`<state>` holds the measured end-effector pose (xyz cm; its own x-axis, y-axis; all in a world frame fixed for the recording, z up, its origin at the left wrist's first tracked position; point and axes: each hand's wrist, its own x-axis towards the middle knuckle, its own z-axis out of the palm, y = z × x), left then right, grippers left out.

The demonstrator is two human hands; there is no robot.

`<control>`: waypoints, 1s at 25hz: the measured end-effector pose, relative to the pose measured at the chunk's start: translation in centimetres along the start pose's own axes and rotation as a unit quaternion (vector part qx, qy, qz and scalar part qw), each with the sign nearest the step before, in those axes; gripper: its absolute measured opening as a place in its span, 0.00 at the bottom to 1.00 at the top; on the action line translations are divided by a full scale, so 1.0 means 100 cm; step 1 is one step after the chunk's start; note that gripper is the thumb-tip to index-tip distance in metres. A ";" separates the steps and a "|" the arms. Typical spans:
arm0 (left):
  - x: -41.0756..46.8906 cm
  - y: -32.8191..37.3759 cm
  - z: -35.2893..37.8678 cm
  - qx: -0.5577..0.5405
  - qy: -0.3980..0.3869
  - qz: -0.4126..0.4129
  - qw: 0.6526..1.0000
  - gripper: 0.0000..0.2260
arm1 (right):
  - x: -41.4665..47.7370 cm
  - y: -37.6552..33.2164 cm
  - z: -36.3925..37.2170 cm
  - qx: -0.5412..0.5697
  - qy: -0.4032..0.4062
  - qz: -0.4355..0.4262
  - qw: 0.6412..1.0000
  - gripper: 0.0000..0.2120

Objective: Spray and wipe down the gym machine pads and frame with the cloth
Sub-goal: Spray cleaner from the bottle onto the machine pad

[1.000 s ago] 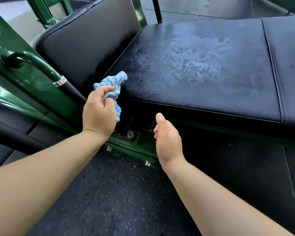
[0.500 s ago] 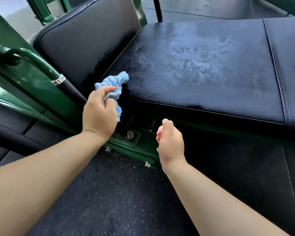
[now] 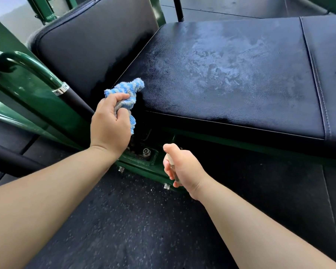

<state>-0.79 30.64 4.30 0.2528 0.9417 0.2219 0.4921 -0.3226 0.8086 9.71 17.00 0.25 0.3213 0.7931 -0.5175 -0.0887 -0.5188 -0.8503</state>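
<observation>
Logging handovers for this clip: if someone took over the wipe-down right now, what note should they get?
Left hand grips the bunched blue cloth by the near-left corner of the seat pad.
Right hand holds a small clear spray bottle low, beside the green frame base.
Done: the seat pad top is sprayed and shows wet streaks.
Left: probably finish wiping those streaks, then the back pad and the frame, neither of which looks wet.

Speckled black rubber floor carries the green machine frame; base plate seated flat, fastened with bolts.
</observation>
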 end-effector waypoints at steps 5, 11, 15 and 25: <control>0.017 0.002 -0.012 0.006 0.032 0.007 0.999 0.17 | 0.003 -0.012 0.006 -0.028 -0.044 -0.039 0.998 0.23; 0.018 0.023 0.007 -0.028 -0.003 0.062 0.998 0.17 | -0.004 -0.006 -0.005 -0.007 -0.041 -0.017 0.999 0.20; 0.016 0.074 0.050 -0.056 -0.079 0.191 0.977 0.18 | -0.028 0.011 -0.042 0.040 0.021 -0.001 0.999 0.24; -0.038 0.156 0.153 -0.049 -0.281 0.376 0.882 0.18 | -0.090 0.036 -0.115 0.172 0.254 -0.051 0.950 0.28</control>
<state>18.72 20.57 7.72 0.8632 0.2609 0.4323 -0.0578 -0.7995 0.5979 17.33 4.33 2.93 0.7511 0.5316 -0.3915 -0.3077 -0.2427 -0.9200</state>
